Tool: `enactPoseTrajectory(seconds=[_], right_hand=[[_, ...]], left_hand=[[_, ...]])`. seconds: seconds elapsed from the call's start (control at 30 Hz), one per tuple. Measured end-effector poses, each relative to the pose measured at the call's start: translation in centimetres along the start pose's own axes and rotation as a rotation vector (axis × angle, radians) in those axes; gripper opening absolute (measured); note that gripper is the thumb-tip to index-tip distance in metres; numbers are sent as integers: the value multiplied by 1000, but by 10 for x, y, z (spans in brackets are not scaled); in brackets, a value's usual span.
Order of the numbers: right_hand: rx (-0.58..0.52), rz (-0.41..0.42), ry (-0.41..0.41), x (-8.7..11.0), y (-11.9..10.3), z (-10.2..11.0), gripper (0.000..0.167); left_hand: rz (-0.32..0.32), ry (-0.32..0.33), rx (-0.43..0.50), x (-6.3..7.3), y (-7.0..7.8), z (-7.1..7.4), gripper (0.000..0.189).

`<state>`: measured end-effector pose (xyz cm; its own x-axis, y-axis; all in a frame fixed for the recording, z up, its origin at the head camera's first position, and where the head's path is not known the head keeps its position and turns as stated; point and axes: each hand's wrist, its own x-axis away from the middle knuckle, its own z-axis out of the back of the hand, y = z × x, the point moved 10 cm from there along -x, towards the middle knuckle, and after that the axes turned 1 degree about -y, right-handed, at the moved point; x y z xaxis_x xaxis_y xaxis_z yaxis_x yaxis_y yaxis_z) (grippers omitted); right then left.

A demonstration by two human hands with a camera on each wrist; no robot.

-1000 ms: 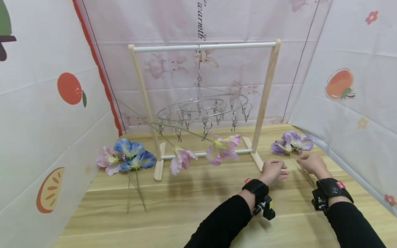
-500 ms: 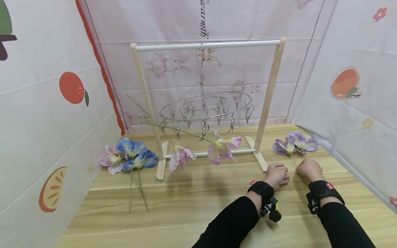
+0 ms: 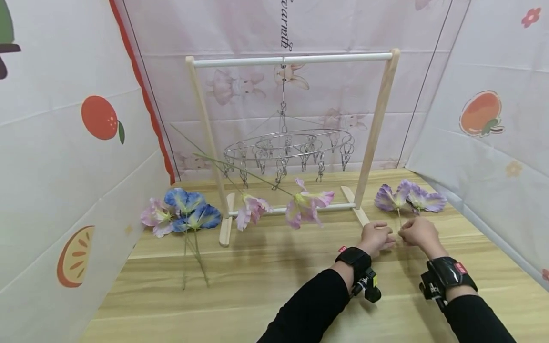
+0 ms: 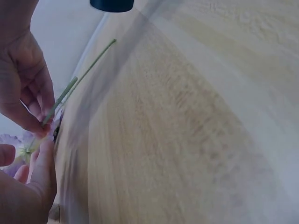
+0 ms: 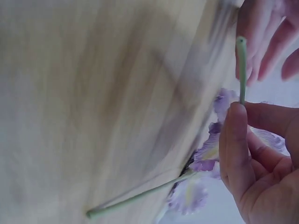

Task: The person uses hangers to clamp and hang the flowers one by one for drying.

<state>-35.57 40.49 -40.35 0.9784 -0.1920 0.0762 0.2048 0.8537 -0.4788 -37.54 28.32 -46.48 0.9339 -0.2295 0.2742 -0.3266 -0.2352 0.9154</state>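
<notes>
My right hand (image 3: 419, 232) pinches the thin green stem (image 5: 242, 70) of a purple artificial flower (image 3: 388, 199) between thumb and forefinger. The stem's cut end points back toward me. A second purple flower (image 3: 426, 199) lies beside it on the table, its stem (image 5: 140, 198) running free of the hand. My left hand (image 3: 376, 238) is just left of the held stem, fingers loosely extended and apart, gripping nothing. In the left wrist view, the left fingers (image 4: 44, 163) are right below the pinching right hand.
A wooden rack (image 3: 377, 128) carries a hanging metal clip hanger (image 3: 287, 155). Two pink flowers (image 3: 253, 209) rest across its lower bar, stems slanting up leftward. Blue flowers (image 3: 205, 216) and a pink one (image 3: 156, 218) lie left. Printed cloth walls (image 3: 493, 181) enclose the wooden table (image 3: 240, 295).
My right hand has taken the stem nearer its middle and drawn it left toward my left hand; the flower has shifted slightly. My left hand stays close to where it was.
</notes>
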Motion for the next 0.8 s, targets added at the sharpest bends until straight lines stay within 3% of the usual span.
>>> enactPoseTrajectory(seconds=[0.47, 0.8], right_hand=[[-76, 77, 108, 40, -34, -12, 29], [-75, 113, 153, 47, -44, -18, 23]], left_hand=[[-47, 10, -25, 3, 5, 10, 18], [-52, 20, -56, 8, 4, 22, 16]])
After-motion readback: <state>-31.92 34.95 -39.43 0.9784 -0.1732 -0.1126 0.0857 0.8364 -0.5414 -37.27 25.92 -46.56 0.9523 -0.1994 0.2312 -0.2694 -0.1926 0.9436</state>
